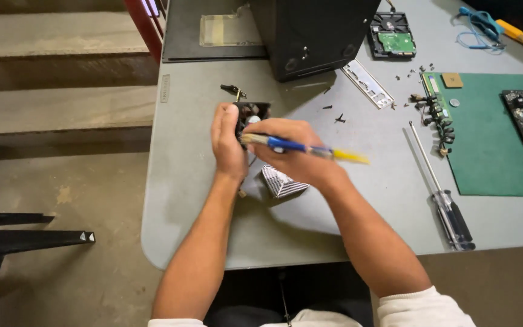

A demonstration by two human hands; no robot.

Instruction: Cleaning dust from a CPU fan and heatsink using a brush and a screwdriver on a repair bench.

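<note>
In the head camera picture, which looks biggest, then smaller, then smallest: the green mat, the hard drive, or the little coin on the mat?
1. Green mat, by far the largest.
2. Hard drive, much smaller, though it lies farther from the camera.
3. Coin, tiny.

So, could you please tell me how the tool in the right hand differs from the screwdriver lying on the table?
The handheld tool has a blue and yellow handle; the long screwdriver has a dark handle and a bare metal shaft. The handheld tool is gripped by the right hand against a small black fan held by the left hand; the long screwdriver rests untouched on the grey table. Both are slender.
</note>
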